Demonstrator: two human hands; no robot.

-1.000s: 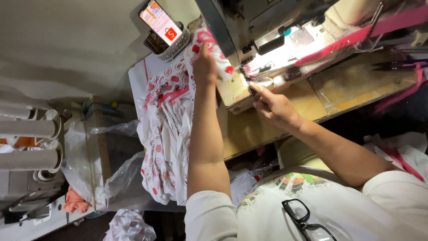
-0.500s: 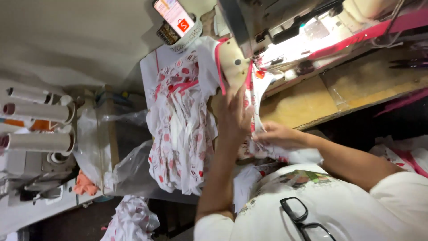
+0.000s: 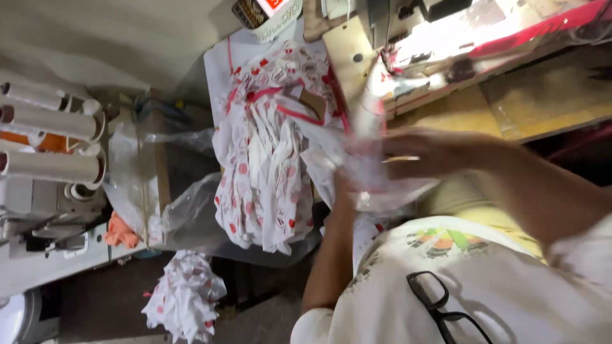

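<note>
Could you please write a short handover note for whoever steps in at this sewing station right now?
Left hand: gripping the white red-printed fabric piece at the table's front edge; motion blur hides the fingers.
Right hand: blurred, on the same fabric piece, just in front of the sewing machine.
Stack of printed pieces: draped over the white side table, left of the machine.
Another printed bundle lies on the floor.
Done: the piece in hand is off the needle area.
Left: cannot tell how many pieces are sewn; the piece in hand is not yet on the stack.
</note>
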